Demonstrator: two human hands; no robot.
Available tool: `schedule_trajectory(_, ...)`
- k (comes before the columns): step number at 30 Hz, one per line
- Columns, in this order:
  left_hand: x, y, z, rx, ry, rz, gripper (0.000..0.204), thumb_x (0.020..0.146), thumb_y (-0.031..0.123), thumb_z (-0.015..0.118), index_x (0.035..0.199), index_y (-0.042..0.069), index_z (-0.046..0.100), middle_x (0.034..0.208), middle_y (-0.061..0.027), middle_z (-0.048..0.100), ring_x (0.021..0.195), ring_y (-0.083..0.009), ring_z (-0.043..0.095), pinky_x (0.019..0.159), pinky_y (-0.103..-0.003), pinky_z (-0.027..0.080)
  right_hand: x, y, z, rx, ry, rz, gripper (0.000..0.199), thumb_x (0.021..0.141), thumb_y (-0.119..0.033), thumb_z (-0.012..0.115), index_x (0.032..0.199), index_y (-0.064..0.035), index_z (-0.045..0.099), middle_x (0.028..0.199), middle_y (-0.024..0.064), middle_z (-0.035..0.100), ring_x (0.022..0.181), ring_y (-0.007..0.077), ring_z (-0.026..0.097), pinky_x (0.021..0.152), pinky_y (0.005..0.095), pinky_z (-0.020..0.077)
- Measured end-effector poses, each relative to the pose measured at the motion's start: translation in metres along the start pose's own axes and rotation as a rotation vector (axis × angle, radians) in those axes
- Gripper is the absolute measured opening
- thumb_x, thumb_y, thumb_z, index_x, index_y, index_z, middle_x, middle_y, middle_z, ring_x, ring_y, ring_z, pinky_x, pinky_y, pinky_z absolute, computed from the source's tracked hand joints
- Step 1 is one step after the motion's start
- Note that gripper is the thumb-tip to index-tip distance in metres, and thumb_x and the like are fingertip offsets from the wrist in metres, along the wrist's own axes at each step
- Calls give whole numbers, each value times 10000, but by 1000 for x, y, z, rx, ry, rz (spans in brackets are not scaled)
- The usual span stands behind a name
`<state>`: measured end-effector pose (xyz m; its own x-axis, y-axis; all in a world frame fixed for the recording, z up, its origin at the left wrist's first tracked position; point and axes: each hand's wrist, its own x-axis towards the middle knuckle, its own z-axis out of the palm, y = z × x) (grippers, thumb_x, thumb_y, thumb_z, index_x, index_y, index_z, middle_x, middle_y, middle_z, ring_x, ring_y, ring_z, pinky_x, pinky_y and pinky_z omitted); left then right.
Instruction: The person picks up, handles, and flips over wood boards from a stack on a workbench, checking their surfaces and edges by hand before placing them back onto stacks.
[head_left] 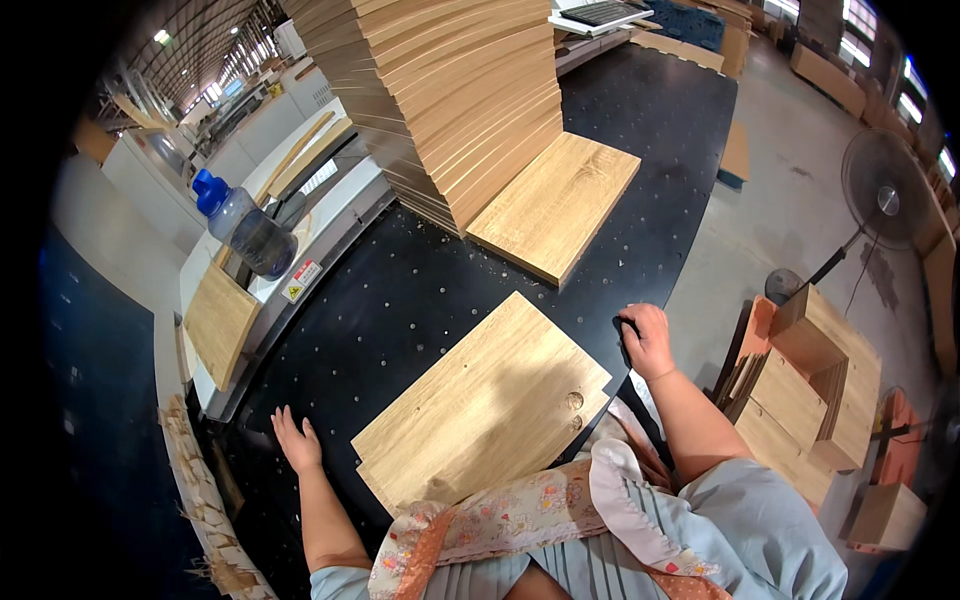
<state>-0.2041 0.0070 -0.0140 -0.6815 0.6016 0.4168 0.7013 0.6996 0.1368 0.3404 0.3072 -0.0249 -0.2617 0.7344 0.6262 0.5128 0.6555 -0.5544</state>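
Wooden boards (pixel 478 395) lie between the spread left hand (pixel 298 442) and the right hand (pixel 649 341) gripping a dark object (pixel 621 338).

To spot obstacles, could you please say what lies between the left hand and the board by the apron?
The head view shows only black tabletop between the left hand and the board.

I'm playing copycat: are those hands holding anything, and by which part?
The left hand is open and empty. The right hand curls around a black object; which part, I can't tell.

There are two hands (pixel 297 440) (pixel 648 342), one bottle (pixel 256 236), one tall stack (pixel 465 95).
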Motion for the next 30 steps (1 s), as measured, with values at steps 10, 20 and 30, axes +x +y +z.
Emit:
schedule_trajectory(10,-2,-1,-1,-26,23,-20,460,834,142,575,1269,40,466,1376,-159,396,1320,-323,298,1086,-390,256,0,-1,2,6,20,-32,195,722,-30,581,915,-54,598,911,127,595,941,321,551,858,410,393)
schedule_trajectory(20,-5,11,-11,-99,54,-64,480,813,128,598,1267,41,467,1386,-154,384,1321,-314,300,1083,-386,269,0,1,2,-16,-5,-36,162,733,-20,565,892,-47,582,906,129,590,930,314,551,851,405,391)
schedule_trajectory(30,-5,14,-13,-125,62,-88,509,792,128,624,1268,45,463,1384,-152,384,1324,-308,298,1081,-379,276,-2,3,2,-17,-23,-51,180,726,-19,572,904,-48,578,928,137,586,908,315,540,851,402,384)
